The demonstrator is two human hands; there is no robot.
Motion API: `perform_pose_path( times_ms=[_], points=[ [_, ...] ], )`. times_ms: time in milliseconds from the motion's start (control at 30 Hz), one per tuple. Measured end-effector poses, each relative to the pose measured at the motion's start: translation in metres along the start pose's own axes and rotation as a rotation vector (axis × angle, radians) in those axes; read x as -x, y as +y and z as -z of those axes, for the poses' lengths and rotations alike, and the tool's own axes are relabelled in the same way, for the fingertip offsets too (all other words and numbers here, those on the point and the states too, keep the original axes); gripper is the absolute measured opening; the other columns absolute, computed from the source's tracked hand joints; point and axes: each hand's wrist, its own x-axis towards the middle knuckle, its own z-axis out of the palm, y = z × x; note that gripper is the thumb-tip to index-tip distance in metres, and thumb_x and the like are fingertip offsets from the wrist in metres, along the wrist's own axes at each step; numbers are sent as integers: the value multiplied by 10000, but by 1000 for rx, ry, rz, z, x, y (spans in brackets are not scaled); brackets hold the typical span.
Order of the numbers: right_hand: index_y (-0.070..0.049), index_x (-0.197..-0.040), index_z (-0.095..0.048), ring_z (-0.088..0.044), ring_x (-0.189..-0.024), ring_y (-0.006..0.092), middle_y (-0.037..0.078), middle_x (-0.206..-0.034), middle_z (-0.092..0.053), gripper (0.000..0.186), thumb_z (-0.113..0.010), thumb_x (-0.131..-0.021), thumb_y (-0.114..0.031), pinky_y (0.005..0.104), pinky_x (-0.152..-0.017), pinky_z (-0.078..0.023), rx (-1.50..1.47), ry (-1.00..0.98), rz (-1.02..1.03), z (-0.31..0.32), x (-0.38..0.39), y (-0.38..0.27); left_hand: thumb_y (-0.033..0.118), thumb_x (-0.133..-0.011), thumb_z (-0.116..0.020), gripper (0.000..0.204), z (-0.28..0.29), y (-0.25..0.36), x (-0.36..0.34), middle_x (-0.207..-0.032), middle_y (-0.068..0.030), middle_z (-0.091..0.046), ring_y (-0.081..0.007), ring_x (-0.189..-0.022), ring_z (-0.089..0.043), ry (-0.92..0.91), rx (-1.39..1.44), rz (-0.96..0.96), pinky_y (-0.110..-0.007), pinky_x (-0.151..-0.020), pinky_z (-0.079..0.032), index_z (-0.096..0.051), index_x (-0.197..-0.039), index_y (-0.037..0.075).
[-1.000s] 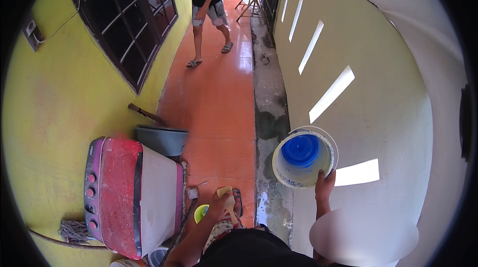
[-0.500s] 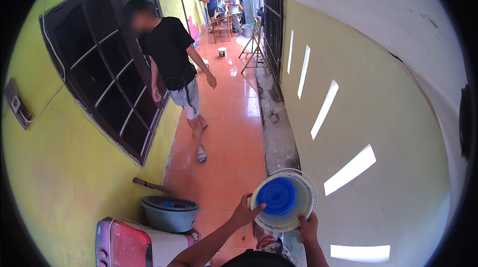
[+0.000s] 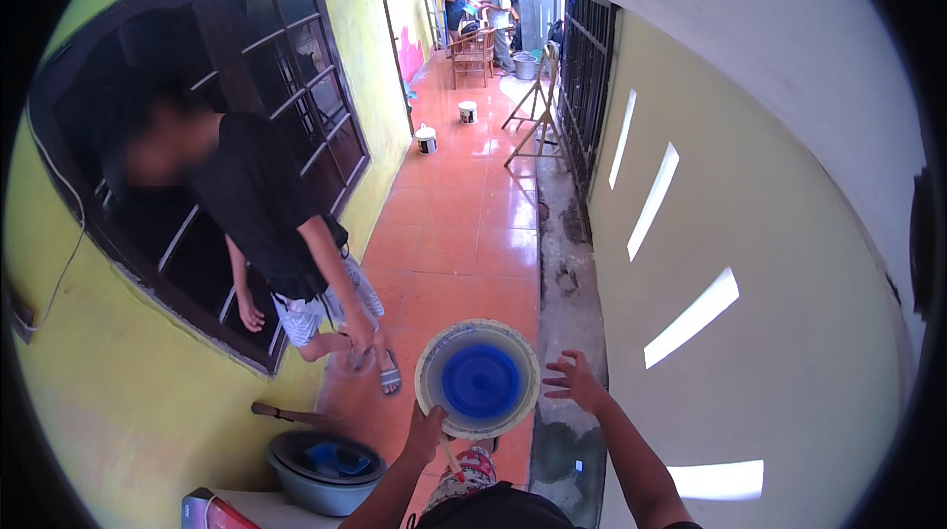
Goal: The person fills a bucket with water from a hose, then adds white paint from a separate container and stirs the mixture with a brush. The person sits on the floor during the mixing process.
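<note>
My left hand [image 3: 426,434] is closed on the near left rim of a whitish bucket [image 3: 530,371], holding it over the tiled floor with its mouth facing up. Inside the bucket sits a round blue plastic container [image 3: 480,381]; how deep it is cannot be made out. Just right of the bucket, my right hand [image 3: 577,381] is apart from the rim, its fingers spread and nothing in them. A person in a black shirt [image 3: 256,193] is close on the left, one hand [image 3: 365,332] hanging near the bucket.
At lower left stand a grey tub [image 3: 330,494] with a dark basin on top and a red-topped machine [image 3: 212,511]. Two small pails [image 3: 426,140], a trestle [image 3: 538,119] and a wooden chair [image 3: 473,55] are farther along the walkway. Walls run along both sides.
My right hand has let go of the bucket, which has shifted left in my left hand. The blue container now lies central in it. The person in black has come nearer.
</note>
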Motion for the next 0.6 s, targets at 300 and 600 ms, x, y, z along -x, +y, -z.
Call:
perform_pose_path(
  times_ms=[300,600],
  points=[
    [-101,-1276,-412,-622,-645,280,111,-815,-568,423,-572,-999,-377,459,-552,-535,503,935,-809,297,-21,165,132,-931,-525,427,-65,86,-247,-1155,-162,-523,-261,-915,-671,33,4,111,-416,-691,-652,-322,-1299,58],
    [-65,-1207,-474,-637,-703,312,139,-867,-604,428,-526,-1000,-436,503,-602,-547,110,802,-1049,238,-166,77,149,-935,-528,415,-169,203,-480,-1117,-164,-542,-257,-867,-675,-86,72,45,-409,-651,-643,-334,-1285,41]
  ],
)
